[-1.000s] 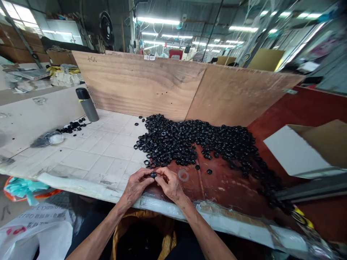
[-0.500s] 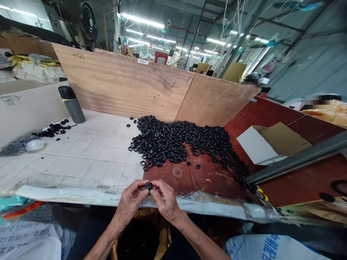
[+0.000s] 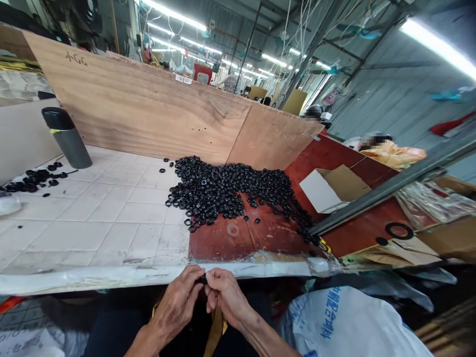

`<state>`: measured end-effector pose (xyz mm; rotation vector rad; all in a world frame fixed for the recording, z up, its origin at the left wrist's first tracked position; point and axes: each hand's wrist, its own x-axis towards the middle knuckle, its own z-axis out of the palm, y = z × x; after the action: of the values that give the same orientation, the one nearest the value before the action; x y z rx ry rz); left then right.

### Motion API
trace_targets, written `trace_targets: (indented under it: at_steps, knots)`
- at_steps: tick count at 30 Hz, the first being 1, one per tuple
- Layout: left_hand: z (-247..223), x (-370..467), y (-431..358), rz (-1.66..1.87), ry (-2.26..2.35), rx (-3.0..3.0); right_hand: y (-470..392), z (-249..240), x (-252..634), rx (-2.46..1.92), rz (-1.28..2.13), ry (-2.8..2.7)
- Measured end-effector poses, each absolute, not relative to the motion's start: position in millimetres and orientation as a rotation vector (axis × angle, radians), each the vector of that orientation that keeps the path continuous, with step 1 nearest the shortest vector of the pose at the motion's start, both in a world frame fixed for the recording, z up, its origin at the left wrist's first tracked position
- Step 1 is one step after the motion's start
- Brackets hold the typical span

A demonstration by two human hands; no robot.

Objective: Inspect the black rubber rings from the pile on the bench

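The person's left hand (image 3: 181, 300) and right hand (image 3: 226, 296) pinch a small black part (image 3: 203, 279) in their fingers, by the six-o'clock edge of the desk (image 3: 92, 238); the heap of black parts (image 3: 223, 188) lies toward twelve o'clock.

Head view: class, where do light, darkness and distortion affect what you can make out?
In the head view, the lamp glares white; there too, deep shade below the table edge makes the small part between left hand and right hand hard to read; at the head view's left, the bottle leans outward, likely lens distortion.
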<state>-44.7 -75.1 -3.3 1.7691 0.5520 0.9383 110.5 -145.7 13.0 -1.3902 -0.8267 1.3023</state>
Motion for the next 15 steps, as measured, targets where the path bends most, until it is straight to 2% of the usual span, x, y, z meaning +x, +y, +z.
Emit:
trace_targets:
  at_steps: [5, 7, 11, 15]
  knots:
    - [-5, -42, -86, 0.774, 0.581, 1.360, -156, 19, 113, -1.476, 0.836, -1.263]
    - [-3, -42, -89, 0.747, 0.592, 1.326, -159, 19, 112, -1.469, 0.777, -1.311]
    - [-16, -47, -95, 0.987, 0.638, 1.793, -162, 9, 99, -1.464, 1.056, -0.928]
    - [-55, -53, -105, 1.152, 0.546, 2.270, -167, 3, 88, -1.362, 1.333, -0.434]
